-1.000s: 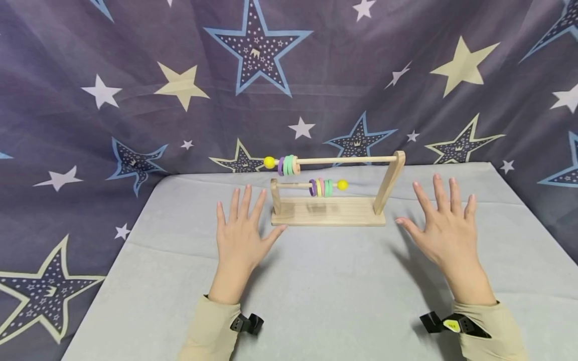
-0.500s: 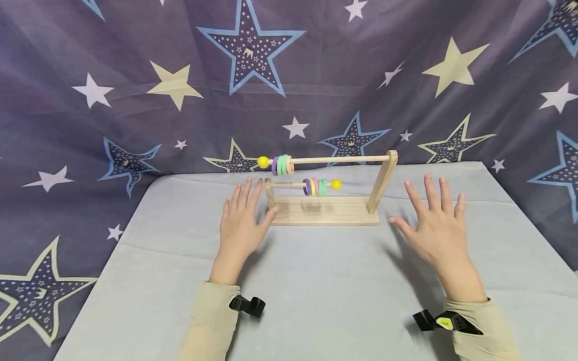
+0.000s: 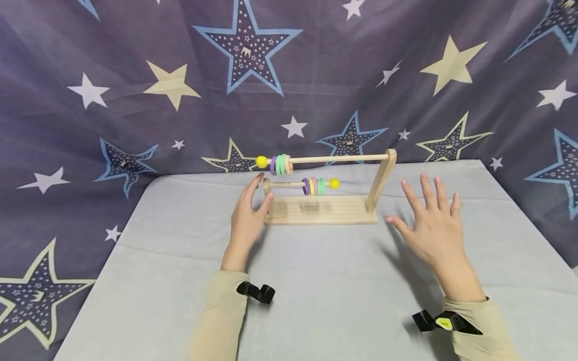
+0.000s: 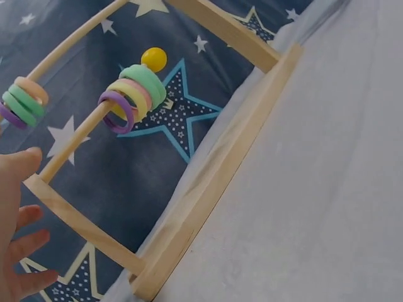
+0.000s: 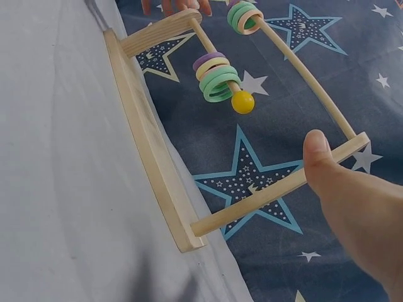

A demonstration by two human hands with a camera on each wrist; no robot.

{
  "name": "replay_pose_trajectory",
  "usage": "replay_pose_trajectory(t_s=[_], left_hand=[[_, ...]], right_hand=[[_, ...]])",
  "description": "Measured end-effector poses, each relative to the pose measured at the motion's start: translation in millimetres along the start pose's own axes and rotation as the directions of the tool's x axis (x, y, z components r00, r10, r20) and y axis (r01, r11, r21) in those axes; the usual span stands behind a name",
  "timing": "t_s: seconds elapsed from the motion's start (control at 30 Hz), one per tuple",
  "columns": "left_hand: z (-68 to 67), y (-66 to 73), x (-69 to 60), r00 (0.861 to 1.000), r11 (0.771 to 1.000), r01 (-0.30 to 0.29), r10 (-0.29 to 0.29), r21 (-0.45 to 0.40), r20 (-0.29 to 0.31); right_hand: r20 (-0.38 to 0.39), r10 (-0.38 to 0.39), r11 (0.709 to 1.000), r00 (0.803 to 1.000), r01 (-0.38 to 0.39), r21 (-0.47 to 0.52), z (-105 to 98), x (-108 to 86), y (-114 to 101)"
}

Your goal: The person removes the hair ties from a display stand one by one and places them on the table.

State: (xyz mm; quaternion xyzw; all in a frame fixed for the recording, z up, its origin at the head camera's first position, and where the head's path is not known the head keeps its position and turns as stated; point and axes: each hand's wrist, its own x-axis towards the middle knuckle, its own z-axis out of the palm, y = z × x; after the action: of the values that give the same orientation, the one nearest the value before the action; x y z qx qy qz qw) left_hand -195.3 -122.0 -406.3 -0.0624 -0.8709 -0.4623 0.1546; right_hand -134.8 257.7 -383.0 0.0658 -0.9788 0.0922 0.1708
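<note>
A wooden ring rack (image 3: 322,211) stands toward the back of the table, with a short post (image 4: 88,220) at its left and a taller post (image 3: 381,181) at its right. Purple, green and peach rings (image 3: 281,164) hang on the upper rod near its yellow end ball (image 3: 261,161). The lower rod carries purple, yellow, pink and green rings (image 4: 133,95), with another yellow ball (image 5: 243,102) at its tip. My left hand (image 3: 246,215) is beside the short post, thumb and fingers apart around it; contact cannot be told. My right hand (image 3: 431,230) is spread, right of the tall post, holding nothing.
A pale grey cloth (image 3: 325,286) covers the table. Behind it hangs a dark curtain (image 3: 289,105) printed with stars, close to the rack's back. The upper rod's ball end juts out leftward above the short post.
My left hand has moved forward and right to the short post, turning sideways with its fingers closer together. My right hand stays spread. The view has shifted slightly; the rings keep their places.
</note>
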Motion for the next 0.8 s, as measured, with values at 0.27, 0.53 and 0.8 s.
replay_pose_trajectory(t_s=[0.27, 0.53, 0.8], left_hand=[[5.2, -9.9, 10.7, 1.000, 0.972, -0.005, 0.005, -0.233, -0.002], [3.6, -14.4, 15.5, 0.999, 0.940, 0.021, -0.008, -0.340, 0.039], [-8.5, 19.0, 9.1, 0.998, 0.939, 0.029, -0.010, -0.343, 0.057]], right_hand=[[-0.014, -0.012, 1.000, 1.000, 0.012, 0.027, -3, -1.1, -2], [-0.048, -0.020, 0.997, 0.999, 0.023, 0.070, -4, 4.2, -11], [-0.340, -0.053, 0.979, 0.939, 0.116, 0.169, -2, 5.3, -27]])
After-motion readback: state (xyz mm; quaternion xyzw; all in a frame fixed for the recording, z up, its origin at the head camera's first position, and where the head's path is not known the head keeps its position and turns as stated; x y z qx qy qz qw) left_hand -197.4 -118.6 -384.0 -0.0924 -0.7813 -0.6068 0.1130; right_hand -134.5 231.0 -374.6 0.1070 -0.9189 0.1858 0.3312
